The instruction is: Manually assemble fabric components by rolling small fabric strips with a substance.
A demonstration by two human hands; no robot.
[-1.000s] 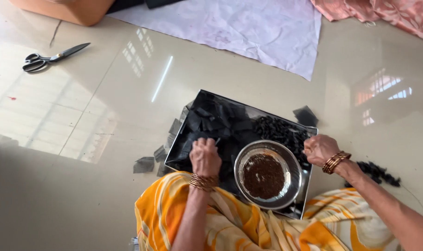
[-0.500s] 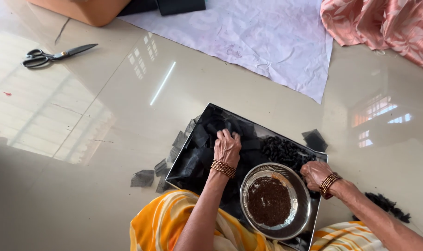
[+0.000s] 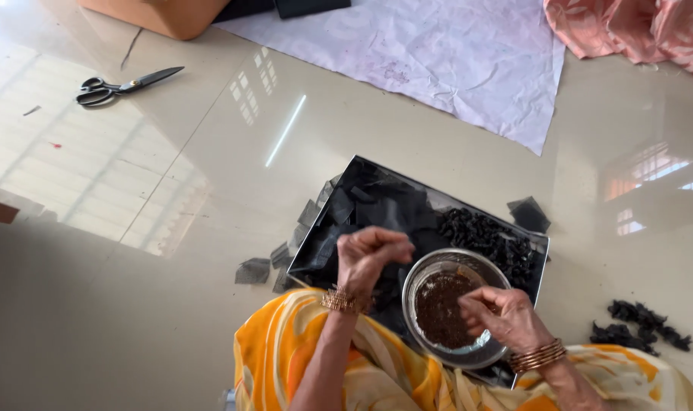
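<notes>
The person is sitting on the glossy floor (image 3: 133, 304), with an orange and yellow garment (image 3: 285, 365) draped over the lap. A black tray (image 3: 346, 171) is lying on the floor directly in front of the person. It is holding flat black cut pieces (image 3: 361, 209) on its left part and a heap of small dark folded pieces (image 3: 487, 240) on its right part. A round steel bowl (image 3: 418, 278) is resting on the near right part of the tray, containing a dark brown granular filling (image 3: 441, 308).

The left hand (image 3: 369, 255) is hovering over the flat pieces, fingers curled loosely inward; whether it is gripping a piece cannot be told. The right hand (image 3: 498, 312) is sitting over the bowl's right side, fingertips pinched together above the filling; whether anything is caught between them cannot be told. Both wrists are wearing gold bangles.

Loose black pieces (image 3: 255, 270) are lying on the floor just beside the tray's left edge. A second dark heap (image 3: 639, 323) is lying well apart on the right. Scissors (image 3: 122, 84) are lying far off at upper left, near a white sheet (image 3: 438, 53).
</notes>
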